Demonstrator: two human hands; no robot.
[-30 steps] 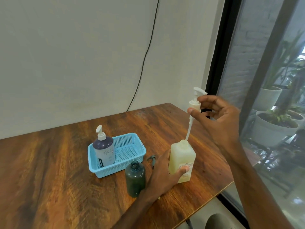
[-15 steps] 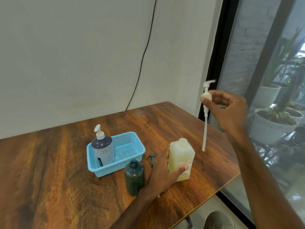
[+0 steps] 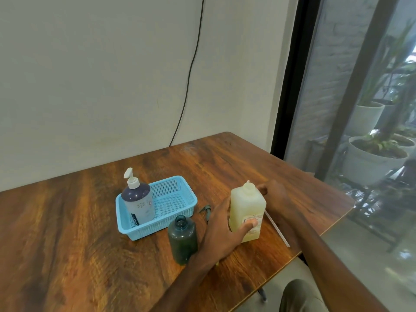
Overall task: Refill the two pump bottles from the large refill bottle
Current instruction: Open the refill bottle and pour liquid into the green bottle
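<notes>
3 bottles on the table. Yellow refill bottle stands near the right edge, neck open. Green bottle is just left of it, also uncapped. Purple bottle, pump on, stands in the left end of the 1 blue basket. Left hand clamps the refill bottle, thumb on the label. Right hand is behind it, can't tell if it's gripping anything. 1 white tube lies by the right edge, 1 green pump btw basket and left hand.

Soft daylight comes through the window on the right, with faint shadows on the table. Edges bend, and everything looks slightly blurred.
</notes>
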